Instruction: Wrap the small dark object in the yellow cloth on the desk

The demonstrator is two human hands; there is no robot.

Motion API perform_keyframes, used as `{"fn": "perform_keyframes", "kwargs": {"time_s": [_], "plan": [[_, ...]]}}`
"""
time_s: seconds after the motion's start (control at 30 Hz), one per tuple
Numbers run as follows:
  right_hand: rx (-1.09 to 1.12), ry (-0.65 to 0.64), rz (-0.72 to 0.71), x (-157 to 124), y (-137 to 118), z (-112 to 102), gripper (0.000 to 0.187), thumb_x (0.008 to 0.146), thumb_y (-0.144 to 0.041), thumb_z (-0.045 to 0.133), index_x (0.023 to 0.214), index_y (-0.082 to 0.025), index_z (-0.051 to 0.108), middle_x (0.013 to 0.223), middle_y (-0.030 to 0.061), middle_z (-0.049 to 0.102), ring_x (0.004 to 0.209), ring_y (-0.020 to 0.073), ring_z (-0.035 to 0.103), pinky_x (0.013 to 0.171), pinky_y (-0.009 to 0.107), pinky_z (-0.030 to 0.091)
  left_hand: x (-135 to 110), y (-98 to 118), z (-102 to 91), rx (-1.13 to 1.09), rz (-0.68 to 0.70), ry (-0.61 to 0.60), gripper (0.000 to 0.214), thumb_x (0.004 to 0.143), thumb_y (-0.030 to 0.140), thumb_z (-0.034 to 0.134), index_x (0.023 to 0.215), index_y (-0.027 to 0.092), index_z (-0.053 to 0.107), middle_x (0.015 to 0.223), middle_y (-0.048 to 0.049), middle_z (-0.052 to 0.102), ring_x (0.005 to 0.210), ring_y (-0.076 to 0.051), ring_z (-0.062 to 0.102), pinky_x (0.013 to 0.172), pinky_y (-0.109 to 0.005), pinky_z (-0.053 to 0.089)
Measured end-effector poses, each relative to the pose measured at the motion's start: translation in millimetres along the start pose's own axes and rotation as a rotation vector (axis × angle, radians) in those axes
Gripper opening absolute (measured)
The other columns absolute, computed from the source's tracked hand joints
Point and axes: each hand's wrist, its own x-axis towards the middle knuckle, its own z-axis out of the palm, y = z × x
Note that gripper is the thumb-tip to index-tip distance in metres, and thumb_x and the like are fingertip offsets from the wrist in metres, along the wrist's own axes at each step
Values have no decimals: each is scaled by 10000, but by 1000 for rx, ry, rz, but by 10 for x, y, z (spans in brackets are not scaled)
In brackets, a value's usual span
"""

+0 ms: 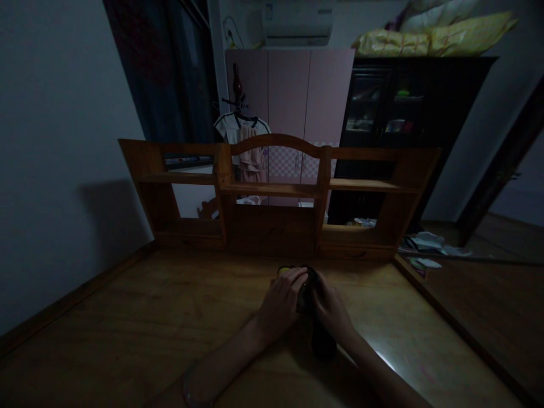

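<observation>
One wooden desktop point(170, 317) spreads beneath two hands: the left hand point(278, 303) and right hand point(332, 310), fingers curled, gripping a dark object point(303, 299) between them. Handling seems under way, the object unreleased; what is finished or left cannot be told.

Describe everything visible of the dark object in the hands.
The dark object is near-black with small glints; its material and full outline are lost in the gloom. The left hand curls over it, the right hand grips its other side. A yellow patch edged in black shows beyond the left hand, and a dark rounded section extends toward the wearer; whether either is part of it is unclear. It is over the wooden tabletop, contact hidden.
</observation>
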Motion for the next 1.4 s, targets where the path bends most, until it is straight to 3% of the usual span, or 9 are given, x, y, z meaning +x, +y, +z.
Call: {"fn": "perform_keyframes", "kwargs": {"time_s": [0.1,0.23,0.4,0.57,0.8,1.0,1.17,1.3,1.4], "plan": [[-82,-23,21,-12,-78,-48,301,936,-237,398,1210,-189,514,954,78,702,776,196,670,679,274,510,28,11,-47,-59,4,-43,640,848,182,540,1424,149,264,1402,-166,414,1332,-267,384,1073,-499,404],[-241,-29,50,8,-131,-127,254,954,-261,378,1115,-199,563,873,70,715,724,200,677,636,264,483,56,28,-94,-66,-16,-100,699,812,171,573,1435,149,258,1403,-158,412,1344,-276,364,1099,-503,375],[-455,-28,-62,24,-102,-226,229,936,-234,396,1052,-187,588,839,81,713,717,216,684,632,274,474,62,38,-84,-61,-21,-100,711,824,217,598,1440,148,251,1397,-158,419,1340,-274,375,1094,-483,392],[-494,2,-143,25,-58,-275,216,910,-222,444,1031,-178,617,857,96,725,726,215,691,651,275,491,50,12,-69,-67,1,-113,731,822,282,633,1438,172,256,1398,-142,428,1337,-266,379,1098,-468,391],[-328,50,-41,31,-69,-220,216,887,-271,503,1042,-217,643,920,67,730,776,213,692,702,288,515,60,7,-139,26,56,-85,695,846,390,630,1418,159,309,1386,-149,455,1333,-275,386,1104,-471,378],[-175,4,21,66,-194,-157,320,891,-315,497,1160,-192,618,950,75,727,834,233,680,759,311,508,43,-48,-108,82,-52,79,750,805,529,631,1377,139,341,1270,-154,552,1210,-283,521,1140,-561,279],[185,-83,212,124,-269,-151,382,854,-420,561,1155,-195,635,1094,60,703,1001,249,642,871,343,497,65,-35,-127,87,-135,148,666,824,439,623,1356,162,335,1241,-133,579,1169,-271,554,1139,-594,237],[499,-187,367,140,-261,-135,465,808,-488,632,1172,-200,649,1140,63,691,1084,262,616,935,367,472,76,-57,-124,54,-149,182,717,775,434,667,1345,152,337,1235,-129,574,1165,-273,551,1136,-600,232],[579,-145,419,135,-244,-115,466,809,-514,632,1149,-196,669,1109,63,701,1073,254,618,930,356,467,71,-94,-112,-1,-147,181,768,738,461,695,1342,148,338,1236,-133,565,1169,-279,543,1128,-607,240]]}}
